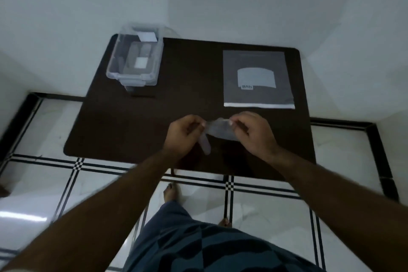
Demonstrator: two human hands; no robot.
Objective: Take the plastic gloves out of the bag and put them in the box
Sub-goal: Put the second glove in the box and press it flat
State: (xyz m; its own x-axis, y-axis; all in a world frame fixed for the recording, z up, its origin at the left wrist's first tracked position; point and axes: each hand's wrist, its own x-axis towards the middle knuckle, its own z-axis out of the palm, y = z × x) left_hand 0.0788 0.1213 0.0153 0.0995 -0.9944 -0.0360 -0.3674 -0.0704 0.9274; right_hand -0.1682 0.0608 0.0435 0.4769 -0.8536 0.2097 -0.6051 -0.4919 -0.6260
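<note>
A thin clear plastic glove (219,131) is stretched between both hands above the near middle of the dark table (136,130). My left hand (184,133) pinches its left end, with a strip of plastic hanging down below the fingers. My right hand (254,131) pinches its right end. The flat grey plastic bag (257,78) lies at the far right of the table, with a pale folded sheet showing through it. The clear plastic box (135,60) stands open at the far left corner, with several pale items inside.
White walls close in behind and on both sides of the table. Below its near edge is white tiled floor with black lines (229,183), where my bare feet and patterned shorts show. The box's latch hangs over the table in front of it.
</note>
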